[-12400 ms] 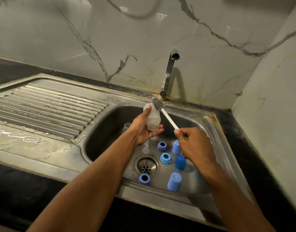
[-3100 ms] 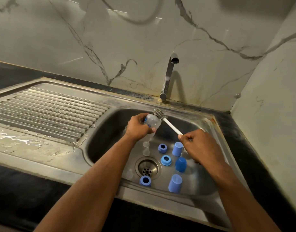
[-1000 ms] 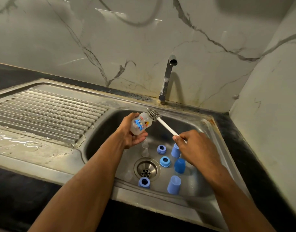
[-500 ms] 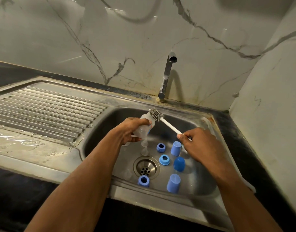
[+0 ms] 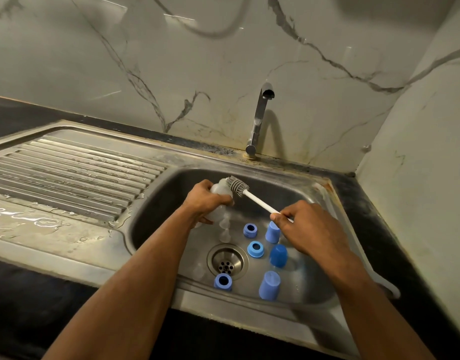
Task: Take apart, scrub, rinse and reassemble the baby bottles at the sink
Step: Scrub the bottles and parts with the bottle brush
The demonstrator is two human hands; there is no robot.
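Ribbed draining board (image 5: 67,172) noted along the sink's left side, wet at its near edge. Over the basin's (image 5: 314,292) far-left corner, a clear baby bottle (image 5: 218,189) was gripped in the left hand (image 5: 202,201), fingers curled round it. Grey bristle head of the bottle brush (image 5: 236,185) was pressed against the bottle's far end; its white handle ran down and rightward to the right hand (image 5: 306,227), where it was pinched. The brush's long axis was thus laid across the bottle, not into the mouth. Blue collars (image 5: 255,249) and blue caps (image 5: 278,255) were scattered on the basin floor right of the drain (image 5: 226,261). Tap (image 5: 260,118) dry, behind.
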